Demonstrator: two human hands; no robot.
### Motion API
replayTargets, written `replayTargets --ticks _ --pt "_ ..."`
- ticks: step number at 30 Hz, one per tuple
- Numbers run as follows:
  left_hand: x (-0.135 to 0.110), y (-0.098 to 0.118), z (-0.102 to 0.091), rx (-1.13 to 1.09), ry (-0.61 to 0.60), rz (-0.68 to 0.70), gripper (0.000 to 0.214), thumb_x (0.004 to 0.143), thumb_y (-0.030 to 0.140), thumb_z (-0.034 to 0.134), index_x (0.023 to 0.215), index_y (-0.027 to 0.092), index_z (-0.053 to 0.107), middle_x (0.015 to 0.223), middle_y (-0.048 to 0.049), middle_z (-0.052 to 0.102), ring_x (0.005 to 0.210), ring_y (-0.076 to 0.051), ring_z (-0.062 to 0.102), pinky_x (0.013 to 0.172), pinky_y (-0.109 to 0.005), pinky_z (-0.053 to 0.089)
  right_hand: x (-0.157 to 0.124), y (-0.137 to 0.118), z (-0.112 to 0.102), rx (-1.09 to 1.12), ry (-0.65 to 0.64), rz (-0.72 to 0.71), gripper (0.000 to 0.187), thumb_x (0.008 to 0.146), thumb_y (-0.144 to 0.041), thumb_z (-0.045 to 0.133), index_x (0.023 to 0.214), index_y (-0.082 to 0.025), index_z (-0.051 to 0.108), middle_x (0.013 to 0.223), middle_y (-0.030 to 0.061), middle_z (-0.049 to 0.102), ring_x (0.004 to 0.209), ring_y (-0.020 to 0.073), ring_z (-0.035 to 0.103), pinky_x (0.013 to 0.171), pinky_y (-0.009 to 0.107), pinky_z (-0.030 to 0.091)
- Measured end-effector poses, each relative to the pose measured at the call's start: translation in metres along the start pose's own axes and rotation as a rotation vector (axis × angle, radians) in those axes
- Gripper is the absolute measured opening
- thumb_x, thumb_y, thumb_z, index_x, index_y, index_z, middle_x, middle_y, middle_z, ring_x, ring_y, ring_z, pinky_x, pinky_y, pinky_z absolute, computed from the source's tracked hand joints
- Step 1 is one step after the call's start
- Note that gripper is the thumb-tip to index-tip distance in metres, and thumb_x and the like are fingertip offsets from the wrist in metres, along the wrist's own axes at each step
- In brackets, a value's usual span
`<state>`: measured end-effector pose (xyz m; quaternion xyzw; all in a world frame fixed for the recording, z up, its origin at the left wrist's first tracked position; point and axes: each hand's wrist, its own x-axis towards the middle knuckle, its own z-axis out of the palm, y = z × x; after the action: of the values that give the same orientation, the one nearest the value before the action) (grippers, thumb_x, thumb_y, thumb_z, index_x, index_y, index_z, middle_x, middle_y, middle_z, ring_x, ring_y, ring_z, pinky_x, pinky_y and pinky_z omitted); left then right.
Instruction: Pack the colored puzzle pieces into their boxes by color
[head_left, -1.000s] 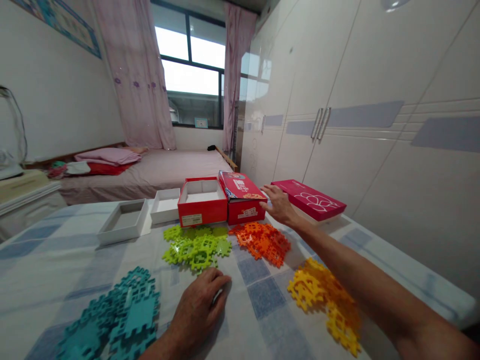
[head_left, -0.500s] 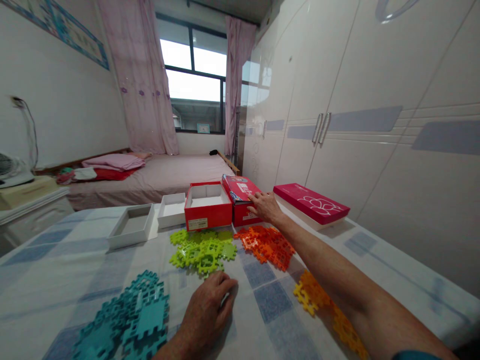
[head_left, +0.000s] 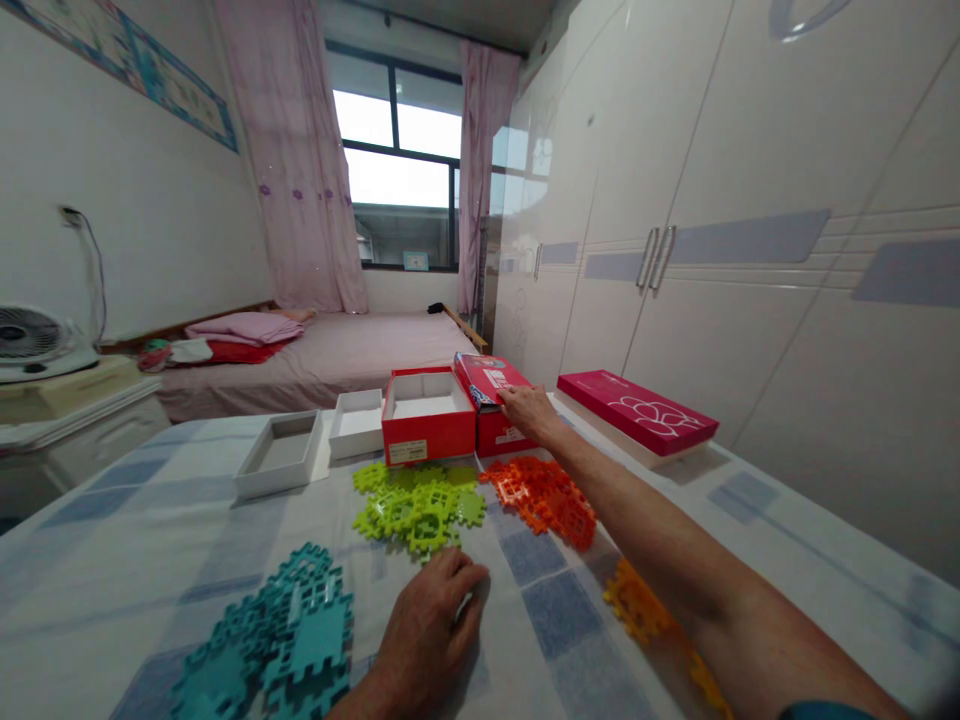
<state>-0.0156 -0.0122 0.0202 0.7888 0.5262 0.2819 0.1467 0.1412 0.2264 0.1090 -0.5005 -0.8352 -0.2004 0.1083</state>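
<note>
Tabletop (head_left: 112, 560) bears the red lid (head_left: 486, 378) beneath the right hand (head_left: 529, 410), grip's clasp unclear; left hand (head_left: 431, 635) flat, released.

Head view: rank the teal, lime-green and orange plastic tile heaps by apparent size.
1. Heap of teal plastic interlocking tiles: largest, though it is nearest the camera, so true size is unsure.
2. Heap of lime-green plastic tiles and heap of orange plastic tiles: alike, unranked.

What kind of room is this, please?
Most likely a bedroom in a home. A bed with folded bedding stands below the window with pink curtains, and a tall white wardrobe fills the right wall.
</note>
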Motion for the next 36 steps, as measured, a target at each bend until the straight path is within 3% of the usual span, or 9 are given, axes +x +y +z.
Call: replayTargets --ticks 5,9,15,25,32,36 --pt "-0.001 -0.001 -0.001 -0.016 0.015 0.001 0.025 0.086 0.016 0.042 0.094 0.02 0.065 0.09 -0.0064 0.06 0.085 -0.018 0.057 0.077 -0.029 0.045 -0.003 0.013 -0.002 0.024 0.032 0.201 0.036 0.095 -0.018 0.029 0.118 -0.017 0.056 0.104 0.0154 0.068 0.089 0.023 0.066 0.075 0.033 0.044" --pt "-0.002 -0.003 0.0 -0.021 0.032 0.015 0.026 0.085 0.014 0.043 0.097 0.02 0.065 0.091 -0.0065 0.061 0.085 -0.018 0.057 0.077 -0.03 0.045 -0.015 0.046 -0.01 0.043 0.062 0.392 0.042 0.098 -0.027 0.023 0.123 -0.019 0.055 0.093 0.0154 0.07 0.085 0.0246 0.067 0.071 0.032 0.046" --pt "-0.001 -0.002 -0.001 -0.018 0.014 0.007 0.026 0.087 0.016 0.042 0.097 0.02 0.065 0.093 -0.0067 0.06 0.086 -0.018 0.056 0.079 -0.031 0.045 -0.038 0.097 -0.023 0.109 0.094 0.593 0.044 0.097 -0.031 0.026 0.121 -0.016 0.059 0.098 0.0172 0.069 0.088 0.0251 0.066 0.068 0.029 0.045" --pt "-0.001 -0.001 -0.001 -0.011 -0.004 0.005 0.026 0.088 0.018 0.042 0.099 0.019 0.065 0.094 -0.0075 0.061 0.088 -0.018 0.057 0.078 -0.031 0.046 -0.052 0.156 -0.035 0.271 0.172 0.8 0.037 0.09 -0.028 0.037 0.108 -0.015 0.066 0.099 0.0156 0.07 0.091 0.0227 0.065 0.069 0.026 0.042" --pt "-0.001 0.0 -0.002 -0.013 0.017 0.003 0.025 0.087 0.018 0.043 0.097 0.02 0.066 0.093 -0.0075 0.062 0.087 -0.018 0.058 0.079 -0.031 0.047 -0.048 0.184 -0.033 0.344 0.196 0.858 0.035 0.086 -0.026 0.043 0.11 -0.014 0.066 0.1 0.0149 0.069 0.091 0.0224 0.065 0.071 0.026 0.044" --pt "-0.001 0.0 -0.002 -0.005 0.0 -0.003 0.027 0.088 0.018 0.041 0.099 0.02 0.065 0.094 -0.008 0.061 0.087 -0.018 0.057 0.079 -0.032 0.047 -0.052 0.197 -0.028 0.392 0.213 0.86 0.036 0.085 -0.025 0.044 0.107 -0.009 0.067 0.091 0.0162 0.07 0.084 0.0223 0.065 0.068 0.027 0.046"
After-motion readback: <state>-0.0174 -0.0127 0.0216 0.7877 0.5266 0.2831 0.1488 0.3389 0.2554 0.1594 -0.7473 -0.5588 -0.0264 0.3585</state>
